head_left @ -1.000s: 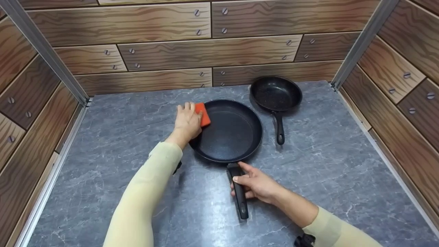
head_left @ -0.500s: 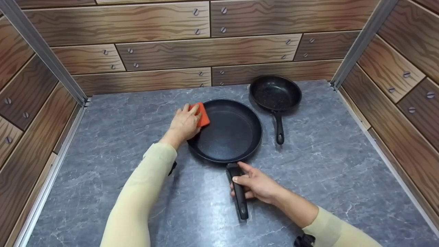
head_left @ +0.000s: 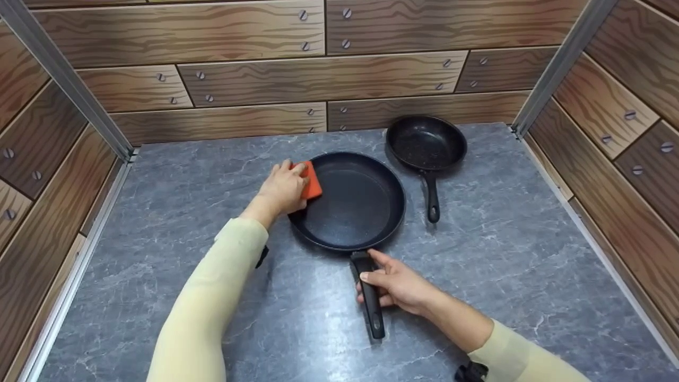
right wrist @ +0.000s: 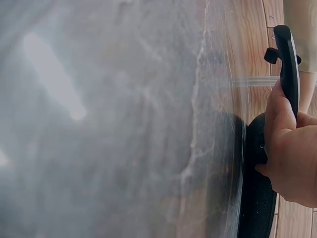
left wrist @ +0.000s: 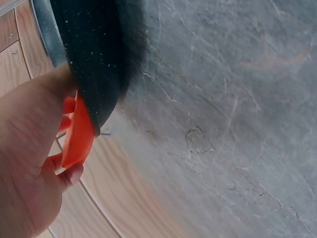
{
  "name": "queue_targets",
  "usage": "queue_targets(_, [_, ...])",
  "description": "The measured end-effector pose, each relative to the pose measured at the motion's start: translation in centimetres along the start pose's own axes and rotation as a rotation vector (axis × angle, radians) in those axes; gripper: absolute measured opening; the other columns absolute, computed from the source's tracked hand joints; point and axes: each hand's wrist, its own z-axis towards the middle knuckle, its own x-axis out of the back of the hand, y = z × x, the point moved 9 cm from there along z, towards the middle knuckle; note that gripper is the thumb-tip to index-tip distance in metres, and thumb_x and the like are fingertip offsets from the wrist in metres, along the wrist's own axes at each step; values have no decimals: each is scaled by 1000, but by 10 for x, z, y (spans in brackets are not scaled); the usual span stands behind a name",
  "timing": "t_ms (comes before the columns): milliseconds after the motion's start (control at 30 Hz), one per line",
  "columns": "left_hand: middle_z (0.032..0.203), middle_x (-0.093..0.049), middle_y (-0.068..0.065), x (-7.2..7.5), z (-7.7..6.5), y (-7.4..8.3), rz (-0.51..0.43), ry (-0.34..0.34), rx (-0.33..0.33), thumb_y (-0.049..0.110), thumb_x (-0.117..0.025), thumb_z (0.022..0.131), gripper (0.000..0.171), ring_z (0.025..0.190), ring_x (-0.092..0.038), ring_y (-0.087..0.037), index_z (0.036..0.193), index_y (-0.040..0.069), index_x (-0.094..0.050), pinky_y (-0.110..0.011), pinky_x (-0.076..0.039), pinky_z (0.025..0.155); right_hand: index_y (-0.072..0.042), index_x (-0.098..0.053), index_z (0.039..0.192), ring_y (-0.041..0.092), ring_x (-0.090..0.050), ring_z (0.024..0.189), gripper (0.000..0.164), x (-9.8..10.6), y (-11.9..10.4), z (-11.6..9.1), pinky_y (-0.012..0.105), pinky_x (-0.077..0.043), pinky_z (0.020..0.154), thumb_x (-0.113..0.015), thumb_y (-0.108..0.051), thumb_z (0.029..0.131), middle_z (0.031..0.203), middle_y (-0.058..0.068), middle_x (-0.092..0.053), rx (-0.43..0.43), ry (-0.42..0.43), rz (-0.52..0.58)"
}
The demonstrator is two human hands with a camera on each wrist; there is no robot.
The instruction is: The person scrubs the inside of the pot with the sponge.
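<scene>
A large black frying pan point(head_left: 353, 204) sits on the grey marbled table, its handle point(head_left: 371, 305) toward the front. My left hand point(head_left: 284, 185) holds an orange sponge point(head_left: 312, 181) against the pan's left rim. In the left wrist view the sponge point(left wrist: 79, 131) bends over the rim, with fingers on both sides of it. My right hand point(head_left: 400, 284) grips the handle near the pan body, thumb on top and fingers beneath. The right wrist view shows the handle point(right wrist: 288, 69) in that right hand point(right wrist: 292, 148).
A smaller black frying pan point(head_left: 427, 143) stands at the back right, its handle pointing forward. Wood-patterned walls point(head_left: 254, 79) with metal corner posts point(head_left: 557, 63) close off the back and both sides of the grey table point(head_left: 175, 212).
My left hand and the sponge have shifted slightly left and down along the pan's rim. The right hand keeps its grip, and both pans stay nearly in place.
</scene>
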Motion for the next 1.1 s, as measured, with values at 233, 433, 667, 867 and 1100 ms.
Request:
queue_targets(233, [152,-53,-11,2,-6,1,-6,-31,-14,38,-77,88,48,129,-46,-44,124,7,-76,-53,-41,103,0,7,168,21,-76,84,93,-1,-1,-1,35,-64,72,-61,-11,106,99,13,-72,-2,-2,-4])
queue_targets(433, [154,-53,-12,3,-11,3,14,-55,-25,41,-74,89,49,131,-46,-45,123,5,-76,-53,-41,105,0,8,167,22,-76,84,93,-1,-1,-1,36,-64,72,-61,-12,106,99,13,-72,0,0,-7])
queue_targets(667, [151,-55,-12,0,-15,4,-3,-94,-35,45,-70,91,48,125,-48,-42,117,4,-77,-53,-41,107,0,6,168,22,-77,85,93,0,-1,-1,36,-64,72,-62,-12,106,100,13,-72,2,4,-8])
queue_targets(867, [147,-58,-12,2,-21,6,-33,-85,-54,48,-69,90,49,122,-50,-41,115,6,-78,-54,-41,109,0,7,168,23,-77,85,93,0,0,0,37,-64,73,-62,-12,106,100,13,-72,4,0,-7])
queue_targets(1100, [140,-63,-10,6,-28,11,-37,-38,-78,49,-70,89,45,114,-54,-38,104,8,-80,-50,-44,103,-1,6,168,22,-77,84,93,0,-1,0,35,-64,71,-62,-11,106,99,13,-72,10,-1,1])
